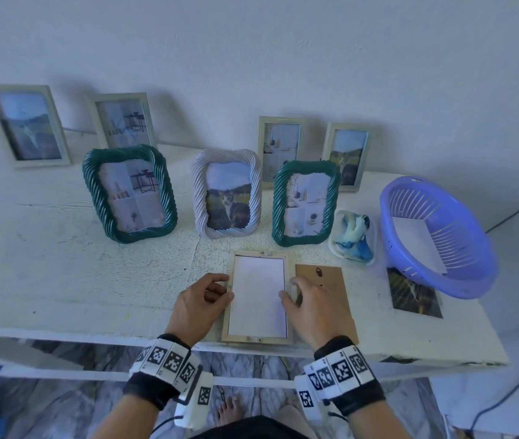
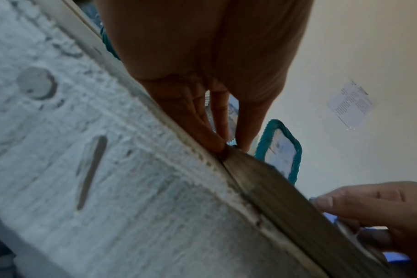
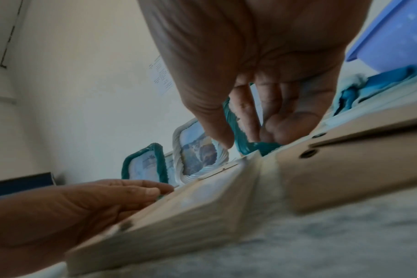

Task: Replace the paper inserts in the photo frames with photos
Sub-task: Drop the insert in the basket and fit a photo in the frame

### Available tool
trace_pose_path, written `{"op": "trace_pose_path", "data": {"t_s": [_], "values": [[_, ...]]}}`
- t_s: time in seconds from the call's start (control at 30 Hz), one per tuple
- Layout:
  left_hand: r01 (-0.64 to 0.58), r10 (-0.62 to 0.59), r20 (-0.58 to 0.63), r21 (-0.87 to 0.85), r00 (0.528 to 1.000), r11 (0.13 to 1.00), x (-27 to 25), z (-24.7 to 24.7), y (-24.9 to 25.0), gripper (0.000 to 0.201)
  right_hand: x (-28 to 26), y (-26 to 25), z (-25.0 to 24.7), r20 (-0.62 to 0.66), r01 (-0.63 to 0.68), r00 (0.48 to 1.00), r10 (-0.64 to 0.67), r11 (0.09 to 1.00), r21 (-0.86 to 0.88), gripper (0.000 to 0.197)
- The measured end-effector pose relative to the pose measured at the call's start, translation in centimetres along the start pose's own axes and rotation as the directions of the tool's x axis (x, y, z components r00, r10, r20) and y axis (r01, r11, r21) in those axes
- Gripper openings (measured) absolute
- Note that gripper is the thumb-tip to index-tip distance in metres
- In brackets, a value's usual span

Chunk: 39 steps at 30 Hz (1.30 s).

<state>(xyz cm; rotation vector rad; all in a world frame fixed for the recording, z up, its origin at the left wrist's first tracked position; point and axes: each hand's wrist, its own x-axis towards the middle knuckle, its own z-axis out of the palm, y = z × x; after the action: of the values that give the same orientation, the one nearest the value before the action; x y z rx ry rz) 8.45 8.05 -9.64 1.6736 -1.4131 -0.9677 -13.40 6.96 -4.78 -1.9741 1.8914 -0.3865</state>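
A pale wooden frame point(image 1: 225, 315) lies face down at the table's front edge, its back open and a white paper insert point(image 1: 256, 296) showing inside. My left hand point(image 1: 224, 286) holds the frame's left rim with curled fingers; in the left wrist view the fingertips point(image 2: 218, 146) meet on the rim of the frame point(image 2: 262, 178). My right hand point(image 1: 288, 289) straddles the right rim, thumb on the paper side and fingers outside. The brown backing board point(image 1: 331, 289) lies just right of the frame. A loose photo point(image 1: 414, 293) lies further right.
Several filled frames stand along the wall, among them a green one point(image 1: 130, 193), a white one point(image 1: 227, 193) and another green one point(image 1: 305, 202). A purple basket point(image 1: 460, 280) holding white paper overlaps the loose photo. A cloth in a dish point(image 1: 353, 237) sits beside it.
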Motion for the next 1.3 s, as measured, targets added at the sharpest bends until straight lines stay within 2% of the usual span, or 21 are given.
{"op": "trace_pose_path", "data": {"t_s": [0.07, 0.2, 0.27, 0.4, 0.5, 0.6, 0.67, 0.8, 1.03, 1.2, 1.3], "values": [[0.004, -0.004, 0.008, -0.008, 1.0, 1.0, 0.0, -0.1, 0.0, 0.026, -0.2, 1.4, -0.3, -0.04, -0.024, 0.999, 0.023, 1.0, -0.02, 0.035], [0.009, -0.009, 0.021, -0.013, 1.0, 1.0, -0.1, -0.1, 0.0, 0.029, -1.0, 4.4, -0.6, -0.136, -0.142, 0.985, 0.108, 0.954, -0.265, 0.044], [0.005, -0.005, 0.017, -0.014, 1.0, 1.0, -0.1, -0.1, 0.0, 0.029, -1.3, 5.3, -0.6, -0.097, -0.216, 0.976, 0.196, 0.932, -0.29, 0.051], [0.008, -0.007, 0.016, -0.026, 1.0, 1.0, 0.0, -0.1, -0.1, 0.029, -1.2, 6.6, -0.7, -0.054, -0.197, 0.98, 0.189, 0.96, -0.198, 0.048], [0.009, -0.009, 0.014, -0.027, 1.0, 1.0, 0.0, -0.1, -0.2, 0.03, -0.9, 6.6, -1.4, -0.113, -0.22, 0.97, 0.213, 0.974, -0.047, 0.043], [0.015, -0.014, 0.014, -0.046, 1.0, 0.999, 0.0, -0.1, -0.3, 0.029, -0.6, 5.3, -1.6, -0.268, -0.15, 0.953, 0.141, 0.989, -0.014, 0.038], [0.018, -0.017, 0.014, -0.051, 1.0, 0.999, 0.0, -0.1, -0.3, 0.028, -0.6, 3.6, -1.2, -0.291, -0.054, 0.956, 0.04, 0.998, -0.041, 0.037], [0.021, -0.02, 0.014, -0.053, 1.0, 0.998, 0.1, -0.1, -0.4, 0.028, -0.4, 0.4, 0.8, -0.217, 0.072, 0.972, -0.09, 0.993, -0.09, 0.041], [0.018, -0.017, 0.019, -0.035, 1.0, 0.999, 0.1, -0.1, -0.6, 0.027, 0.2, -2.4, 3.3, -0.12, 0.081, 0.988, -0.097, 0.989, -0.128, 0.047], [0.024, -0.023, 0.026, -0.035, 0.999, 0.999, 0.2, -0.2, -0.5, 0.027, 0.3, -2.5, 3.9, -0.122, 0.1, 0.985, -0.122, 0.979, -0.177, 0.045], [0.021, -0.02, 0.025, -0.033, 1.0, 0.999, 0.2, -0.2, -0.4, 0.027, 0.3, -1.3, 3.3, -0.055, 0.146, 0.987, -0.151, 0.986, -0.083, 0.045]]}}
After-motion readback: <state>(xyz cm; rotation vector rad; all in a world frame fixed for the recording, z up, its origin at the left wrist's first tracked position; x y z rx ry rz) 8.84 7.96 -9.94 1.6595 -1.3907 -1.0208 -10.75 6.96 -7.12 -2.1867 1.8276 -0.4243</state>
